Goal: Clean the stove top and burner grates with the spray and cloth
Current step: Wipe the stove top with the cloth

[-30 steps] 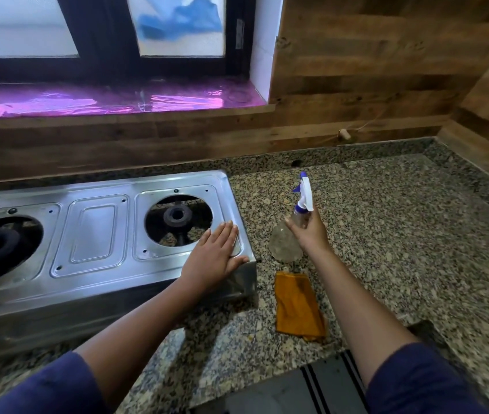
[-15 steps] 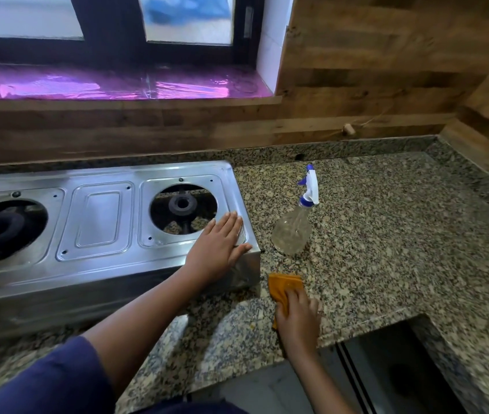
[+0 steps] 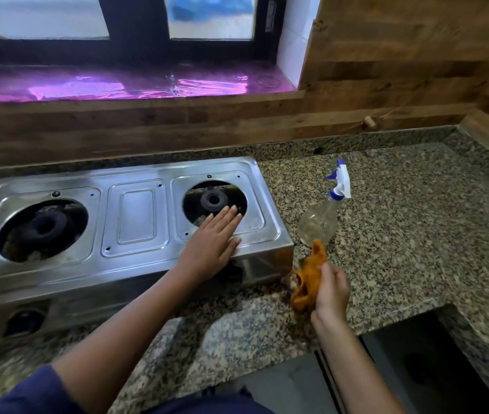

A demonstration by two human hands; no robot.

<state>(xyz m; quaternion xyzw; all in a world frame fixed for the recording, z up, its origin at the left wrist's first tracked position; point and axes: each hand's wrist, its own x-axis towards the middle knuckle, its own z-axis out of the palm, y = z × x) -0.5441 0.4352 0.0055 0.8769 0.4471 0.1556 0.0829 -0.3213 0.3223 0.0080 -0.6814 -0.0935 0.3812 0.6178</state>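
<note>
We rest our left hand (image 3: 213, 237) flat, fingers straight and together, on the front right part of the 2-burner steel stove (image 3: 135, 216), fingertips reaching over the right burner (image 3: 214, 200) opening. Our right hand (image 3: 331, 294) clutches a crumpled orange cloth (image 3: 309, 279) over the granite countertop (image 3: 401, 234), just beside the stove's front right corner. The clear spray bottle (image 3: 322, 219) stands upright just behind the cloth.
</note>
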